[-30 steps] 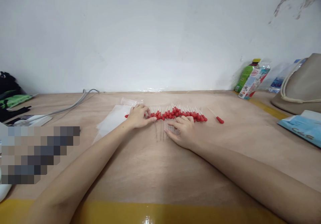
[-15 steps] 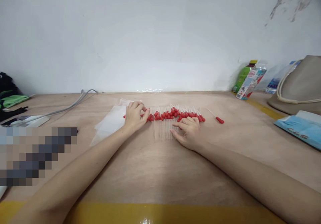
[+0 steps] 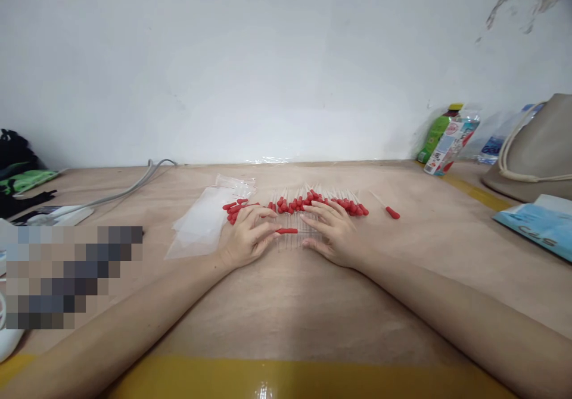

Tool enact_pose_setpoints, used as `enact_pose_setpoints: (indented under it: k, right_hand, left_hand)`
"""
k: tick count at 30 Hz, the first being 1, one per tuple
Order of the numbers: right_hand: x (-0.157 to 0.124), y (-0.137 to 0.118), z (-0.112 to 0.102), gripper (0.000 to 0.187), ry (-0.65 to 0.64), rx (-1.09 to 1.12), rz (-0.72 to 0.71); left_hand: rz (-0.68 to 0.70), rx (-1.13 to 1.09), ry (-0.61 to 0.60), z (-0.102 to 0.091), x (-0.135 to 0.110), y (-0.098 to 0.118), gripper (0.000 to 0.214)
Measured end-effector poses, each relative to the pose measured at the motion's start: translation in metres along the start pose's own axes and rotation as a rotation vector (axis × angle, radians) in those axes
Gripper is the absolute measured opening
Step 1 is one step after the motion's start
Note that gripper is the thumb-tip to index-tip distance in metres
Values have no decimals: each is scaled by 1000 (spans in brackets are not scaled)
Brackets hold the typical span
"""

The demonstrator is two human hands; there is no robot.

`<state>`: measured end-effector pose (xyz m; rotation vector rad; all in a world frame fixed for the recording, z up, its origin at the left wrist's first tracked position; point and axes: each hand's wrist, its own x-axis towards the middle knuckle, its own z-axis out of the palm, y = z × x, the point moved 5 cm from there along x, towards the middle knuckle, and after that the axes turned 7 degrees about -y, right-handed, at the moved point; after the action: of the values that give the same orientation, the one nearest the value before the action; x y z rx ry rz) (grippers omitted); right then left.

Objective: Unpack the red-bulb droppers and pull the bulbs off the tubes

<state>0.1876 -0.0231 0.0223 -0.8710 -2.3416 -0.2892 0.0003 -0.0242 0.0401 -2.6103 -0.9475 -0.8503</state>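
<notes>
A row of clear glass droppers with red rubber bulbs (image 3: 313, 202) lies across the middle of the brown table (image 3: 286, 304). My left hand (image 3: 245, 238) rests palm down at the row's left end, fingers curled, with one red-bulbed dropper (image 3: 286, 230) at its fingertips. A few droppers (image 3: 235, 207) lie loose just beyond it. My right hand (image 3: 330, 232) lies on the clear tubes with fingers spread flat. One single dropper (image 3: 389, 211) lies apart to the right.
Clear plastic bags (image 3: 201, 220) lie left of the droppers. A grey cable (image 3: 125, 190) runs at back left. Bottles (image 3: 447, 137), a beige bag (image 3: 531, 155) and a blue packet (image 3: 536, 223) sit at the right. Yellow tape (image 3: 286, 378) marks the near edge.
My left hand has drawn back toward me from the row's left end, bringing one dropper out sideways. A few droppers now lie loose at the left. My right hand has shifted slightly.
</notes>
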Motion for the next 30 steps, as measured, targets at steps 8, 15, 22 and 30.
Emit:
enact_pose_setpoints:
  k: [8,15,22,30]
  right_hand:
    - [1,0,6,19,6,66,-3]
    - [2,1,13,22,20,146,-60]
    - [3,1,16,25,30,229,-64]
    - [3,-5,13,21,57,239,-179]
  left_hand:
    - [-59,-65,-138,7,9,6,37]
    - [23,-121,-100,29,17,11,18]
    - [44,-115,-99,28,17,13,19]
    - [43,-76,-241,31,18,18,23]
